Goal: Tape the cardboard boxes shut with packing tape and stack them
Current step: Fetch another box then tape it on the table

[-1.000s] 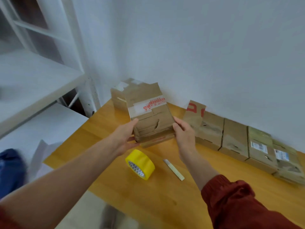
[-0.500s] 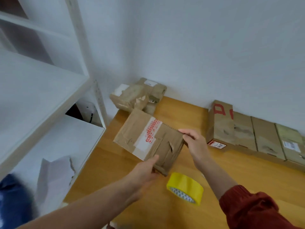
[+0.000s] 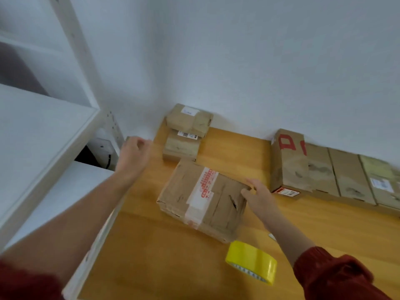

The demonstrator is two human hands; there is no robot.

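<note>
A worn cardboard box (image 3: 201, 198) with a white and red tape strip lies flat on the wooden table (image 3: 151, 245). My right hand (image 3: 258, 197) touches its right edge, fingers curled at the corner. My left hand (image 3: 135, 153) hangs in the air left of the table's far corner, blurred, fingers loosely curled, holding nothing. A yellow roll of packing tape (image 3: 252, 260) lies just in front of the box. Two small boxes (image 3: 186, 131) are stacked in the far corner by the wall.
A row of several cardboard boxes (image 3: 324, 172) lines the wall at the right. A white shelf unit (image 3: 43, 131) stands to the left of the table. A small pale object (image 3: 272, 237) peeks out beside my right forearm.
The box has come down flat onto the table in front of the corner stack. My left hand has let go of it and moved up and left. The right hand stays at its edge.
</note>
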